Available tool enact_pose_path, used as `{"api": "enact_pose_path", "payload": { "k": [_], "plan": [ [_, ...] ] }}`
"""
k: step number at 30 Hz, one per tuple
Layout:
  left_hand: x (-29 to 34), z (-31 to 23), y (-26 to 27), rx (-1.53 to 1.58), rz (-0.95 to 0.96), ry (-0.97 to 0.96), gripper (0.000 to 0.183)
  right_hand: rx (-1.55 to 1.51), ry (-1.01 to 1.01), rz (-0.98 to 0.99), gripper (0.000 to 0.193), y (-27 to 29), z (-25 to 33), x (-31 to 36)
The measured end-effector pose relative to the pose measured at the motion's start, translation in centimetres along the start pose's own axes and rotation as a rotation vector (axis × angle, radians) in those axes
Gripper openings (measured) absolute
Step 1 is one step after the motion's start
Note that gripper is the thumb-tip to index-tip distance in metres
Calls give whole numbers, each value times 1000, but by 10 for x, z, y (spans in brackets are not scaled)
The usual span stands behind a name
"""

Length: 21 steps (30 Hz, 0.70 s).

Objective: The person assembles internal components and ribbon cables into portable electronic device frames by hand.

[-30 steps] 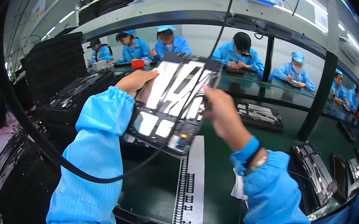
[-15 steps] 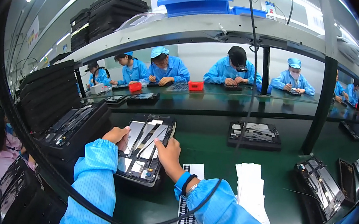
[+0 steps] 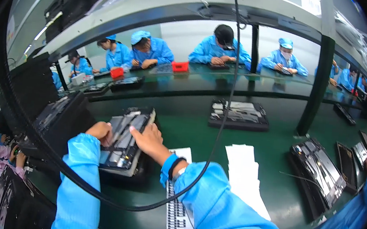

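Between my hands is an opened tablet [image 3: 124, 131], tilted, with grey panels and dark ribbon cables bare on its upper face. My left hand [image 3: 100, 131] is at its left edge with curled fingers, slightly blurred. My right hand [image 3: 148, 141] grips the right edge, the thumb lying on the inner face and the fingers round the side. A black tray-like block shows under the tablet. Below my right wrist, a white sheet with a column of black marks [image 3: 177, 219] lies on the green bench.
White paper strips [image 3: 248, 179] lie right of my hands. Opened tablets on black trays stand behind [image 3: 240, 113] and at right [image 3: 318, 171]. Black trays [image 3: 34, 85] are stacked at left. A black cable [image 3: 138, 208] loops across my forearms. A co-worker's sleeve [image 3: 351, 221] is at far right.
The view has shifted, so the bench and my hands sit further left and higher. My left fingers have curled in over the tablet's edge. A co-worker's hand and sleeve show at the right.
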<state>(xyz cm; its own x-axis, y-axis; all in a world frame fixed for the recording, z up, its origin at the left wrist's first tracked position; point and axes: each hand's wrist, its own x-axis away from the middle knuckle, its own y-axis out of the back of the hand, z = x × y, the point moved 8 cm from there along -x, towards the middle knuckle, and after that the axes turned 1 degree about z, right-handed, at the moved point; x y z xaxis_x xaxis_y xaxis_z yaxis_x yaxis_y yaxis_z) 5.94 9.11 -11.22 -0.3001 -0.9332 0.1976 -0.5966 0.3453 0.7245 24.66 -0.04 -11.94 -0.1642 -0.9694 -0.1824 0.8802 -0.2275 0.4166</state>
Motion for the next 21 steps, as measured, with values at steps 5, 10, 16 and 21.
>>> {"api": "enact_pose_path", "payload": {
  "k": [5, 10, 16, 21],
  "plan": [
    [66, -94, 31, -529, -909, -615, 30, 427, 152, 230, 62, 89, 16, 11],
    [150, -212, -103, -359, -831, -998, 23, 971, 51, 177, 40, 250, -49, 49],
    [58, -235, -194, -513, -300, -797, 18, 491, -295, -181, 35, 328, -144, 51],
    [-61, -224, -191, -66, -356, -537, 34, 434, -424, -333, 42, 345, -190, 20]
  ]
}}
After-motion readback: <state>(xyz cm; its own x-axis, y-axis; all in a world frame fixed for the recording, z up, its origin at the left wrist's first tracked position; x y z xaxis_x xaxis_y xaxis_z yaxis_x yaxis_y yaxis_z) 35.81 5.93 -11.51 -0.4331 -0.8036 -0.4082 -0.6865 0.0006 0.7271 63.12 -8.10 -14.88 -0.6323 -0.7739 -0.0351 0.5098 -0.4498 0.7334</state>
